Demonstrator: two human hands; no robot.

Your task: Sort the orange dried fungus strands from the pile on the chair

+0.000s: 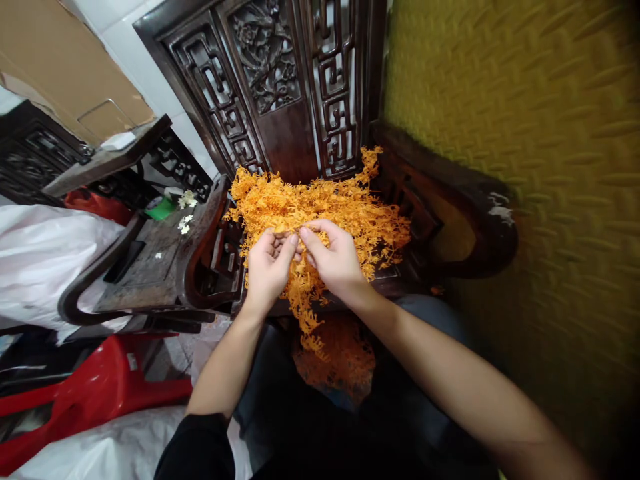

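A large heap of orange, flower-like sprigs (345,200) covers the seat of a dark carved wooden chair (287,133), and some strands hang over its front edge. Over the middle of the heap, my left hand (271,263) is closed, thumb and fingers pinching a bit of the orange sprigs. Close beside it my right hand (334,257) pinches the same orange material between thumb and forefinger. The fingertips of both hands nearly meet. What exactly lies between them is too small to make out.
A second wooden chair (145,280) at left holds a green tape roll (160,207) and small pale flowers (185,224). White bags (45,260) and a red plastic stool (100,380) stand further left. A yellow textured surface (525,167) rises at right.
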